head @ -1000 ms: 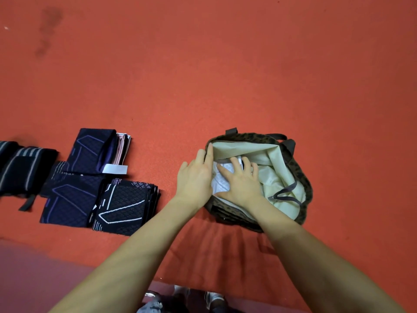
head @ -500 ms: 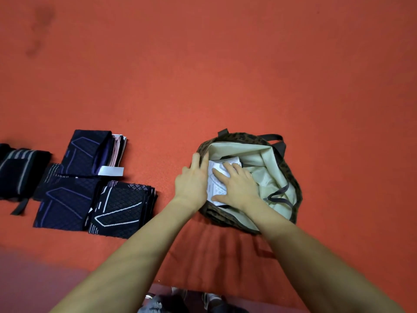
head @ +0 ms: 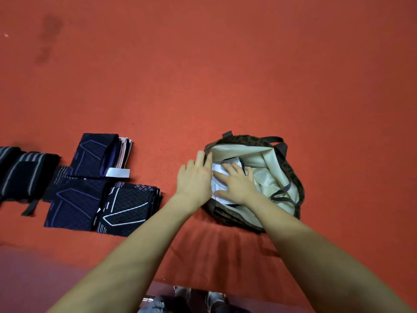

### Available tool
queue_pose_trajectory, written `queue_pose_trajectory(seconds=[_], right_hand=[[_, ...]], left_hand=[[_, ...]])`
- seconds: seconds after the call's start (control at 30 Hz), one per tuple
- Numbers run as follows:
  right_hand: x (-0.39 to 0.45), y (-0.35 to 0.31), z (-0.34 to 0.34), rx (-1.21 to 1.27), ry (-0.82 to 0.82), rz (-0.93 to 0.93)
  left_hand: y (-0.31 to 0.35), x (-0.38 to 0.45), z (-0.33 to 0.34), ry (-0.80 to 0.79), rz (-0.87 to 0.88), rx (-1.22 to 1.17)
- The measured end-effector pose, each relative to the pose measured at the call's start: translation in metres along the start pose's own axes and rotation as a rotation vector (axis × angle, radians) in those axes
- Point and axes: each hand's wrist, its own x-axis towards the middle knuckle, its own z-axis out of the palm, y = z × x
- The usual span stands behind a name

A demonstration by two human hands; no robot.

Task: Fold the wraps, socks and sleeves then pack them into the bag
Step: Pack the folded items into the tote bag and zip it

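The left hand [head: 195, 177] held the near-left rim of the brown patterned bag [head: 291, 175], fingers curled over its edge. The right hand [head: 237, 181] pressed flat, fingers spread, on a white folded item [head: 217, 168] inside the cream lining. Folded navy sleeves [head: 74, 204] and striped black wraps [head: 24, 175] lay well left on the red cloth [head: 225, 86]; a blank white label [head: 117, 172] showed no readable writing.
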Motion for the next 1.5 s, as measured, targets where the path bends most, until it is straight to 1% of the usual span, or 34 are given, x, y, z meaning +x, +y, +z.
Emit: queue_pose_trajectory(seconds=[0.07,0.17,0.33,0.4,0.5,0.63,0.7,0.8,0.9,0.97,1.03,1.1,1.13,1.23,1.3,1.4,1.5], right_hand=[[-0.005,-0.002,-0.002,0.079,0.072,0.014],[-0.015,-0.010,-0.008,0.232,0.212,0.080],[-0.034,-0.028,-0.026,0.442,0.416,0.177],[-0.040,-0.035,-0.035,0.519,0.481,0.185],[-0.045,-0.049,-0.047,0.615,0.557,0.169],[-0.046,-0.069,-0.057,0.660,0.575,0.067],[-0.044,-0.081,-0.058,0.619,0.573,0.002],[-0.040,-0.101,-0.053,0.551,0.587,-0.043],[-0.035,-0.124,-0.042,0.512,0.572,-0.139],[-0.026,-0.139,-0.037,0.514,0.524,-0.185],[-0.012,-0.154,-0.032,0.490,0.375,-0.180],[0.007,-0.164,-0.022,0.431,0.210,-0.132],[0.017,-0.169,-0.017,0.434,0.153,-0.097],[0.044,-0.182,-0.001,0.502,0.042,-0.033],[0.060,-0.189,0.007,0.471,-0.054,-0.020],[0.074,-0.196,0.021,0.351,-0.227,-0.016],[0.077,-0.196,0.033,0.354,-0.308,0.007]], left_hand=[[-0.003,-0.002,-0.001,-0.018,0.030,0.020],[-0.006,-0.009,-0.002,-0.029,0.081,-0.045],[-0.009,-0.018,-0.016,0.023,0.110,-0.152],[-0.010,-0.021,-0.025,0.041,0.109,-0.162],[-0.013,-0.026,-0.038,0.087,0.058,-0.193],[-0.025,-0.040,-0.047,0.119,-0.046,-0.199],[-0.040,-0.050,-0.045,0.121,-0.093,-0.161],[-0.066,-0.065,-0.037,0.095,-0.164,-0.141],[-0.091,-0.077,-0.026,0.060,-0.194,-0.132],[-0.109,-0.079,-0.018,0.037,-0.205,-0.124],[-0.131,-0.079,-0.009,0.012,-0.207,-0.104],[-0.153,-0.077,0.002,-0.018,-0.186,-0.090],[-0.163,-0.074,0.008,-0.041,-0.163,-0.088],[-0.188,-0.064,0.025,-0.135,-0.069,-0.080],[-0.201,-0.053,0.034,-0.216,0.014,-0.043],[-0.215,-0.036,0.046,-0.343,0.142,0.040],[-0.220,-0.024,0.056,-0.422,0.220,0.057]])
